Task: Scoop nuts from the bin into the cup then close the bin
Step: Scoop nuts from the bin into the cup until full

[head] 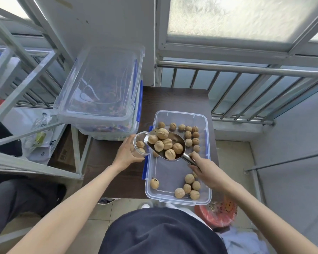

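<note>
Clear plastic is nearest me: the open bin (pixel 178 158) sits on the dark worktop (pixel 174 99), with loose nuts (pixel 189 186) at its near and far ends. My right hand (pixel 207 171) has its grip wrapped tight around the handle of a metal scoop (pixel 165 145), heaped with walnuts and held over the bin. My left hand (pixel 125 154) has its grip curled round a clear cup (pixel 140 145), tipped toward the scoop's lip, a few nuts inside. Farther left stand stacked clear tubs (pixel 101 92). A bag (pixel 39 136) on the shelf carries print I can't read, possibly blurred.
</note>
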